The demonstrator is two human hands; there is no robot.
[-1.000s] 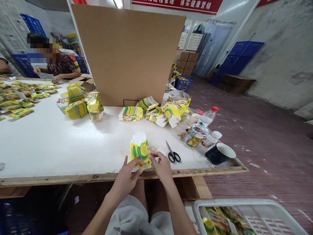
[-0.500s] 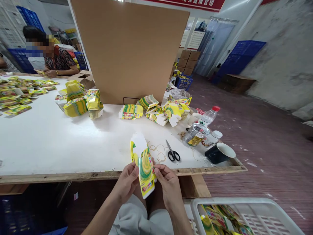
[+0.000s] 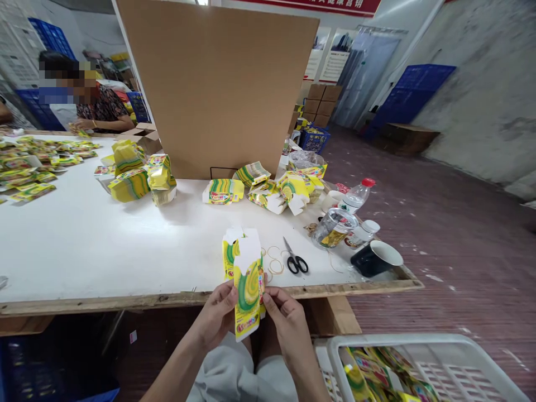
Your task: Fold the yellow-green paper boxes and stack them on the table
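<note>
Over the table's front edge I hold a yellow and green printed carton [image 3: 248,290], its white flaps pointing away from me. My left hand [image 3: 218,315] is closed on its left side, thumb on the printed face. My right hand [image 3: 287,315] pinches its right edge between thumb and fingers. Just beyond lies another yellow carton [image 3: 229,254], partly covered by the held one. Rubber bands [image 3: 275,266] and black-handled scissors [image 3: 296,262] rest on the table to the right.
Bundles of flat cartons [image 3: 129,184] stand at the table's back, before a big cardboard sheet [image 3: 218,89]. A plastic jar [image 3: 335,228], bottles and a dark mug [image 3: 374,259] line the right edge. A white basket [image 3: 444,343] holds packets. A co-worker [image 3: 104,109] sits far left.
The held carton has turned more upright and its face looks wider and squarer. Both hands keep their hold in nearly the same place. The co-worker's hands have shifted slightly.
</note>
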